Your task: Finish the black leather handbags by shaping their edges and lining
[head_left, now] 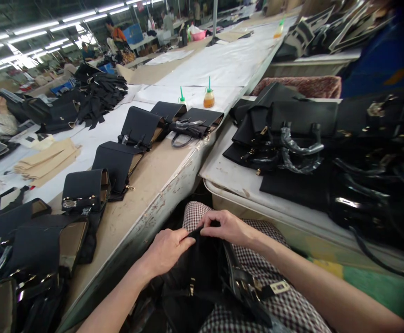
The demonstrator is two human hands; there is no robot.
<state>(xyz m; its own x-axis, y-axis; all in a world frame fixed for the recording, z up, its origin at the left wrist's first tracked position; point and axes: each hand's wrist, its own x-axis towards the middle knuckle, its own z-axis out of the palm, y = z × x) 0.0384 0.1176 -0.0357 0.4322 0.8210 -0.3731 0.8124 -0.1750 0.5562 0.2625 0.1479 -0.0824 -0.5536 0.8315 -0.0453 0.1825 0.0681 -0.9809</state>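
Note:
A black handbag (202, 277) rests on my lap, over checked trousers (292, 310). My left hand (167, 249) grips the bag's top edge with fingers curled. My right hand (226, 226) pinches the same top edge from the other side, fingertips tucked into the black material. The two hands almost touch. The bag's handle with metal fittings (246, 286) hangs toward my right thigh.
A long worktable (160, 171) at left carries a row of black bag parts (118, 162) and two glue bottles (208, 97). A lower table (236, 180) at right is piled with finished black bags (292, 134). Other workers sit far back at left.

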